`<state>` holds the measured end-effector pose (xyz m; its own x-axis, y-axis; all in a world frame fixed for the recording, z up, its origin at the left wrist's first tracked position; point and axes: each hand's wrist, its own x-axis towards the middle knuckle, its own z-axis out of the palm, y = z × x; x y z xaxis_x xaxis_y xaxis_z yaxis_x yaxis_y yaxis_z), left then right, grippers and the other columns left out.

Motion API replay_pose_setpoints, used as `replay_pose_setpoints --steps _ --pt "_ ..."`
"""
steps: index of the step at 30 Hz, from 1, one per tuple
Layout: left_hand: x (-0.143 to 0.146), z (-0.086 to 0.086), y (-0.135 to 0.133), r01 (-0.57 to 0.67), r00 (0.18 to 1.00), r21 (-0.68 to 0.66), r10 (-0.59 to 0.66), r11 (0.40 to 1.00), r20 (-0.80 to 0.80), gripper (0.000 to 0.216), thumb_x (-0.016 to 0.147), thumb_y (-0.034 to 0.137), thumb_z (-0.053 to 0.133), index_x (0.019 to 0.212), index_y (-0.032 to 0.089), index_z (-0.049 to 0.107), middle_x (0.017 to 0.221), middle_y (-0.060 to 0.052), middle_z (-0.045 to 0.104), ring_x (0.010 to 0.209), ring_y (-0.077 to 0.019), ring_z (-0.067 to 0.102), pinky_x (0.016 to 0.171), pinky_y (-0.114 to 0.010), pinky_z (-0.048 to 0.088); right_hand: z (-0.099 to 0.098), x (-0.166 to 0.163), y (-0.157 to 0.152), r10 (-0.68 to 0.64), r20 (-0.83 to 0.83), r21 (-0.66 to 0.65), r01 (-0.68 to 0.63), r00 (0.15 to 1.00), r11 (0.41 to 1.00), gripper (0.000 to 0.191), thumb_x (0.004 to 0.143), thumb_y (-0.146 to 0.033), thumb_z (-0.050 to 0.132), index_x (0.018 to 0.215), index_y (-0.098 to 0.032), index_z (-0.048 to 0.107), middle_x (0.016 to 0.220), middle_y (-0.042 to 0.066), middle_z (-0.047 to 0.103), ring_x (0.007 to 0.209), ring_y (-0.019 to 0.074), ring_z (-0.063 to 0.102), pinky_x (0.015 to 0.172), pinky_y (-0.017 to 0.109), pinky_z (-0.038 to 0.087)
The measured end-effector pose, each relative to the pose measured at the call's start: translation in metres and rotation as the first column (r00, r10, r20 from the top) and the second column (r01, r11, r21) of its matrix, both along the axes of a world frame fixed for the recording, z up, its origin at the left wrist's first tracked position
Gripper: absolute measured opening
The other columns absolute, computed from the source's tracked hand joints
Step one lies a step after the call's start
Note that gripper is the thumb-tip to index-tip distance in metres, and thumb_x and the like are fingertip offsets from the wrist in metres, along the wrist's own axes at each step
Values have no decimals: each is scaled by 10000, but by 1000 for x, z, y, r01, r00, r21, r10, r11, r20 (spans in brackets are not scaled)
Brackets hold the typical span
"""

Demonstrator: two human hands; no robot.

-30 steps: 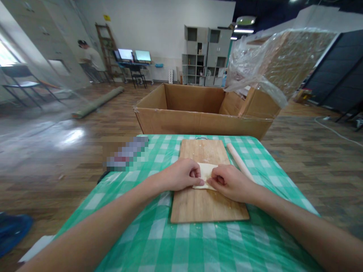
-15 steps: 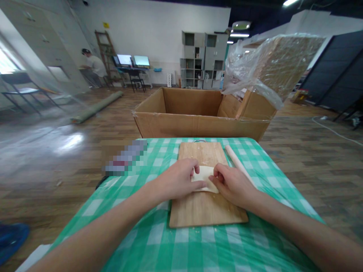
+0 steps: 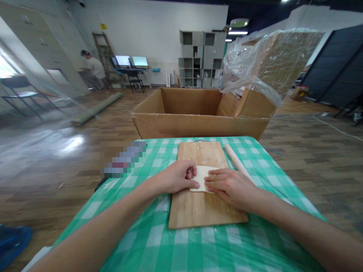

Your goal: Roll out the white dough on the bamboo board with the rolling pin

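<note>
A pale flat sheet of dough (image 3: pixel 202 174) lies across the middle of a wooden cutting board (image 3: pixel 205 211). At the dough's left edge, my left hand (image 3: pixel 181 176) has its fingers curled and its thumb resting on the sheet, holding that edge. My right hand (image 3: pixel 231 186) lies flat with fingers stretched over the dough's right part, hiding it. Just right of the board is a pale rolling pin (image 3: pixel 236 160), which neither hand holds; its near end is hidden behind my right hand.
A green-and-white checked cloth (image 3: pixel 181 249) covers the table. At its left edge lies a pixelated, blurred-out item (image 3: pixel 124 160). Beyond the table stands a large open cardboard box (image 3: pixel 198 126) with plastic-wrapped packaging (image 3: pixel 283 60). A person (image 3: pixel 95 68) sits far left.
My right hand has gone from pinching the dough with bent fingers to lying flat on it. My left hand has shifted slightly left, and the dough looks spread flatter.
</note>
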<state>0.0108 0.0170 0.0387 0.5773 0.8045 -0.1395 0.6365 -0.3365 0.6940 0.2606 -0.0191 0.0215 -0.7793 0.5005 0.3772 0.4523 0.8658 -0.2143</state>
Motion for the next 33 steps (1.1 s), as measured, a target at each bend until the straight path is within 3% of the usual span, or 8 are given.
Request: replay_pose_setpoints --steps 7,10,13,17,19,23,25,33 --pt "1 3 -4 -11 1000 -4 11 1000 -7 394 735 477 785 942 205 590 817 22 611 713 -158 558 580 -260 375 -4 0 -4 -48 -35 43 49 998 998 252 1017 -273 606 1224 -196 726 1257 119 732 1146 286 693 979 464 565" --pt "1 -1 -5 -19 999 53 20 998 -25 449 682 464 834 968 211 599 844 26 612 726 -155 552 583 -258 361 -4 -3 -5 12 -33 70 -10 999 998 213 1022 -258 598 1163 -219 752 1248 108 737 1152 282 686 981 479 569" --pt "-1 -4 -2 6 1000 19 -5 1000 -23 445 683 441 836 977 213 592 832 34 602 725 -152 548 599 -259 366 1 -4 -5 55 -19 42 -54 998 998 191 1018 -226 594 1101 -225 766 1175 89 763 1121 265 691 975 467 572" --pt "-2 1 0 3 998 -18 -4 1000 -57 477 667 455 840 985 210 582 865 20 615 751 -168 565 618 -270 376 3 -1 -2 57 -37 -3 -57 998 998 200 1007 -232 596 1132 -239 752 1240 91 734 1173 271 659 1013 484 541" --pt "0 4 -1 -51 995 28 53 998 -79 579 629 492 858 1048 204 582 977 -20 632 851 -208 594 680 -290 418 -1 2 1 -23 -78 -42 20 997 999 284 991 -292 628 1260 -231 694 1330 118 680 1240 291 615 1054 509 507" --pt "2 6 -4 -110 990 134 121 985 -76 783 629 566 843 1248 179 558 1267 -125 554 1107 -295 580 896 -365 455 -11 7 9 -223 -109 -150 205 969 967 684 914 -474 720 1484 -179 483 1426 185 583 1327 348 528 1096 564 452" --pt "2 4 -5 -80 992 128 92 989 -90 755 669 570 814 1277 196 565 1308 -126 529 1107 -292 592 914 -369 455 -14 8 10 -225 -99 -184 205 969 961 680 903 -476 732 1469 -194 482 1405 174 589 1309 343 533 1091 561 450" --pt "6 -2 -7 -110 994 91 111 990 -3 667 607 533 868 1111 207 577 1073 -55 640 953 -253 625 751 -317 466 -4 2 2 -226 -162 -283 175 960 943 706 815 -339 818 1424 -237 476 1331 139 562 1227 308 570 1033 496 496"
